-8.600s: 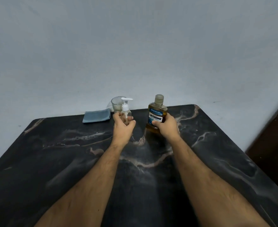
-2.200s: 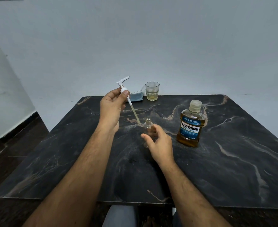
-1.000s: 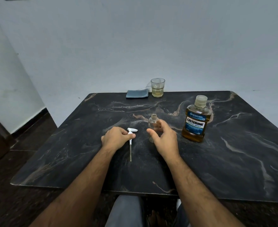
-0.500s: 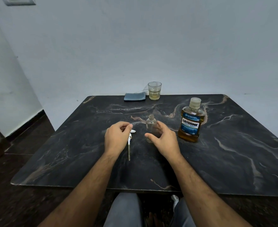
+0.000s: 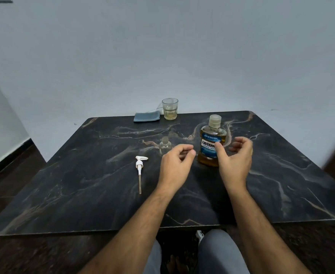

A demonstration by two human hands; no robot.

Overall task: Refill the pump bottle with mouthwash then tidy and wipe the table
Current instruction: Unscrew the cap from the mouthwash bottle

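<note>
The small clear pump bottle (image 5: 165,147) stands uncapped near the table's middle. Its white pump head (image 5: 139,168) with the long tube lies flat on the table to the left. The amber mouthwash bottle (image 5: 210,142), capped, stands to the right of the small bottle. My left hand (image 5: 175,165) hovers just in front of the small bottle, fingers loosely curled, holding nothing. My right hand (image 5: 234,159) is spread open right beside the mouthwash bottle, thumb over its label, not clearly gripping it.
A folded blue cloth (image 5: 147,117) and a glass (image 5: 170,108) with some yellowish liquid sit at the far edge of the dark marble table (image 5: 83,184), against the white wall. My knees show below the near edge.
My left hand let go of the pump head and moved right toward the small bottle. My right hand left the small bottle and moved right to the mouthwash bottle.
</note>
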